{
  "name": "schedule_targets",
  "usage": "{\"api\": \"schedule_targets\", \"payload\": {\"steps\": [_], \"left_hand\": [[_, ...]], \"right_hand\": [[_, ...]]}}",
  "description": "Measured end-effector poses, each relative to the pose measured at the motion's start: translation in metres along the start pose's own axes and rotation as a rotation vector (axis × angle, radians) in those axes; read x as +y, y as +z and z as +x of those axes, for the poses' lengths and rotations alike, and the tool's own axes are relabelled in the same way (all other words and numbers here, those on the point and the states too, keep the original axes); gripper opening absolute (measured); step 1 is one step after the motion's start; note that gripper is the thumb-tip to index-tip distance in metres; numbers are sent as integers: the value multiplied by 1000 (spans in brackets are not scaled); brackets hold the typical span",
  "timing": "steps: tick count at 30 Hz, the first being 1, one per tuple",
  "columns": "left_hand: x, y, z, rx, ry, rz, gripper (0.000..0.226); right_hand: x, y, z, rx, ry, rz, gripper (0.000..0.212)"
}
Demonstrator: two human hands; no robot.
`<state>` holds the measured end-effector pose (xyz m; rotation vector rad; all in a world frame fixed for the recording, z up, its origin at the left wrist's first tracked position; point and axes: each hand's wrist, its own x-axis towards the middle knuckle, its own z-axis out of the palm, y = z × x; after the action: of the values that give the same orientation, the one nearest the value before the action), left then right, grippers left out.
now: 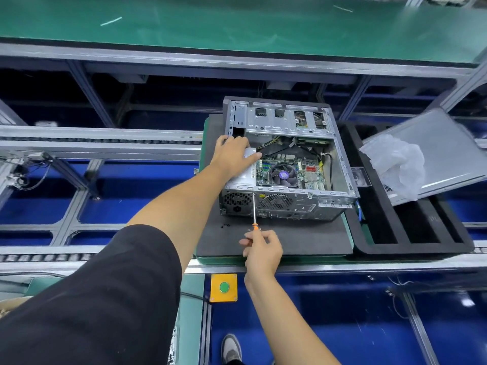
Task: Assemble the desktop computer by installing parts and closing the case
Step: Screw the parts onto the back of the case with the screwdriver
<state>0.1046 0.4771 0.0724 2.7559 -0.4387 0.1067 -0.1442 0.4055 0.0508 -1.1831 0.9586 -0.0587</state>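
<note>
1. The left hand (233, 156) lies flat on the silver power supply (241, 175) inside the open computer case (287, 159), fingers straight and pressing down.
2. The right hand (262, 250) is curled round the handle of a screwdriver (254, 210); the thin shaft reaches up to the top edge of the case's rear panel, apparently at a screw there, though the tip is too small to make out.
3. The case lies on its side on a dark foam mat (303, 237) on the tabletop, with the motherboard and its fan (283, 175) exposed.
4. A few small dark screws (225, 226) lie on the mat just left of the screwdriver.
5. To the right, a grey side panel (448, 154) with a crumpled plastic bag (395, 164) on it leans over a black tray (411, 233).
6. A yellow box with a green button (224, 287) sits below the tabletop edge.
</note>
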Motion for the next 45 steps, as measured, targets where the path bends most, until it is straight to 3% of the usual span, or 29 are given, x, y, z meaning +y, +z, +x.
{"api": "schedule_targets", "payload": {"steps": [3, 5, 7, 9, 13, 17, 19, 23, 26, 30, 33, 39, 41, 45], "left_hand": [[-1, 1, 1, 0, 9, 3, 53], [-2, 1, 0, -4, 23, 10, 58], [-3, 1, 0, 7, 30, 15, 57], [-3, 1, 0, 8, 29, 19, 56], [-2, 2, 0, 22, 35, 21, 53], [-2, 1, 2, 6, 36, 37, 48], [-1, 0, 3, -21, 45, 75, 48], [3, 2, 2, -115, 99, 235, 57], [3, 1, 2, -124, 106, 248, 64], [3, -1, 4, -101, 144, 236, 54], [2, -3, 5, -51, 164, 173, 42], [2, -4, 7, -33, 144, 122, 42], [1, -4, 8, -31, 138, 110, 42], [0, -2, 8, -23, 129, 81, 42]], "right_hand": [[-10, -3, 0, -31, 166, 20, 10], [-13, -4, 1, -24, 180, -1, 9], [-14, -5, 2, -34, 139, -13, 2], [-12, -6, 3, -10, 48, -59, 14], [-11, -7, 2, 18, -92, -104, 13], [-18, 3, -6, -77, 186, 52, 19], [-20, 7, -7, -97, 217, 29, 22], [-22, 5, -5, -111, 155, -19, 6], [-19, 1, -2, -86, 75, -31, 21], [-12, 4, -3, -41, 7, -23, 12], [-4, 4, -4, -16, -30, -72, 18], [-1, 0, -2, 60, -85, -175, 20], [-2, 2, -3, 59, -77, -142, 9], [-1, 4, -2, 36, -42, -151, 23]]}}
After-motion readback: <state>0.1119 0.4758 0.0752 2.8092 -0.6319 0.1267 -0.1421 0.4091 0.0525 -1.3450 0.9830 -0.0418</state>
